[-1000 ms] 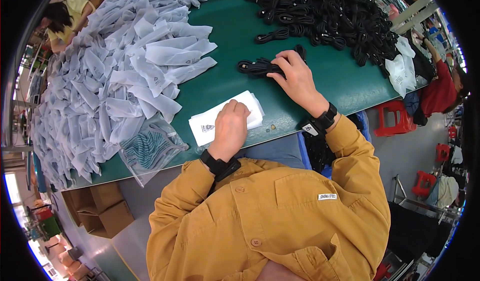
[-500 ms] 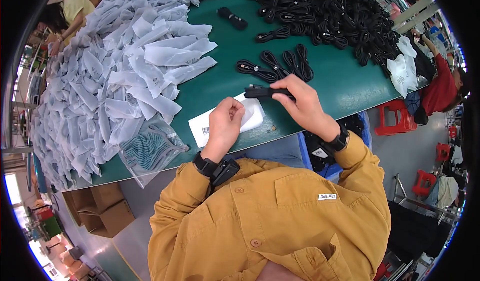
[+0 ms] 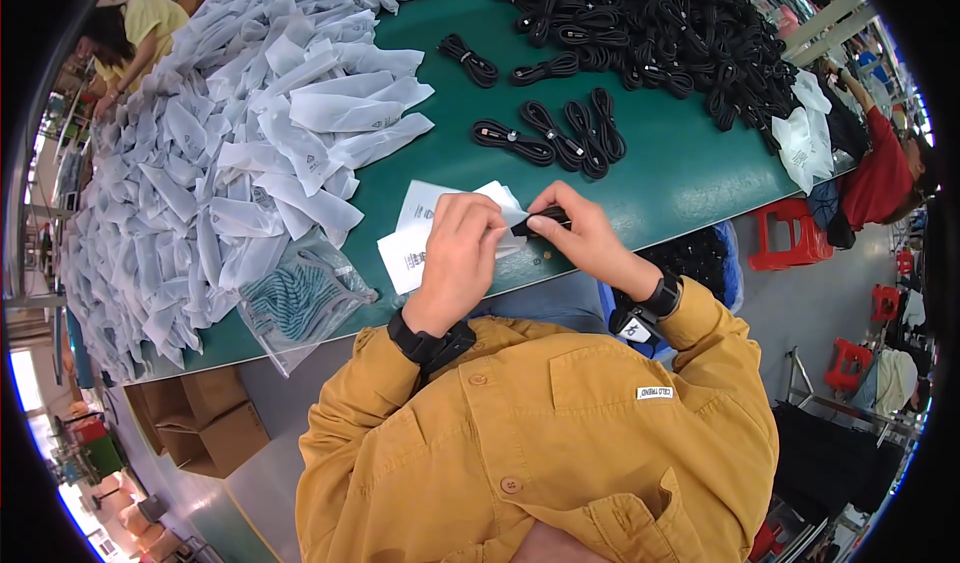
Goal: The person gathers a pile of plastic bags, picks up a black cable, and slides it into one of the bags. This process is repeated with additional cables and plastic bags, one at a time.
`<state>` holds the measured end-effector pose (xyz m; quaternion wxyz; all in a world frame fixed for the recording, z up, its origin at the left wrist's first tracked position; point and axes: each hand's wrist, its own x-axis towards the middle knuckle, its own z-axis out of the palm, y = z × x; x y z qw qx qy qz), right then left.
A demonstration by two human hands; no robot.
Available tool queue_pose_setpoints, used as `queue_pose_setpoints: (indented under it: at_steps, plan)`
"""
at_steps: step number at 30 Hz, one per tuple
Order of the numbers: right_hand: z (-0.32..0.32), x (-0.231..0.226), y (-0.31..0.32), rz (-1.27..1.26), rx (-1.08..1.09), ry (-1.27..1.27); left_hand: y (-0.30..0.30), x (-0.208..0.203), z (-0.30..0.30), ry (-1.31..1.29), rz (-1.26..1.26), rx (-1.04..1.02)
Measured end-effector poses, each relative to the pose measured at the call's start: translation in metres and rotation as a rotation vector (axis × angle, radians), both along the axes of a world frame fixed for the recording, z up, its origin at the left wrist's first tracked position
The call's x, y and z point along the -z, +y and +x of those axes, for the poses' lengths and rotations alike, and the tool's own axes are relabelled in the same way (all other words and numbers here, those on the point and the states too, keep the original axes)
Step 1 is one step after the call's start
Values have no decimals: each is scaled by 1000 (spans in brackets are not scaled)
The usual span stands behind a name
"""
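My left hand (image 3: 462,253) grips the top white plastic bag (image 3: 503,203) of a small stack (image 3: 408,253) near the front edge of the green table (image 3: 660,178). My right hand (image 3: 580,238) holds a coiled black cable (image 3: 535,225) right at the bag's mouth. Both hands meet just above the table's edge. Each wrist wears a black watch.
Several loose coiled black cables (image 3: 560,133) lie just beyond my hands, with a large heap of them (image 3: 650,23) at the far right. A wide pile of white bags (image 3: 220,143) covers the left. A clear bag of ties (image 3: 300,298) lies front left. Other people work nearby.
My right hand picked a coiled cable from the table and brought it back to the bag. My left hand lifted the top bag off the stack.
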<state>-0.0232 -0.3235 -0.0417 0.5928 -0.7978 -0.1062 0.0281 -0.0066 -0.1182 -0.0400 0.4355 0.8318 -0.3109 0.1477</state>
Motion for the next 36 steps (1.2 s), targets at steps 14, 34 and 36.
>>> queue_pose_setpoints:
  at_steps: [14,34,36]
  plan:
    - [69,-16,-11,-768,46,-691,84,-58,58,281,-474,-391]
    - [-6,-15,-34,-399,1,-329,-6,30,3,328,-26,-126]
    - [-13,-14,-35,-423,-3,-322,-6,28,2,360,-66,-127]
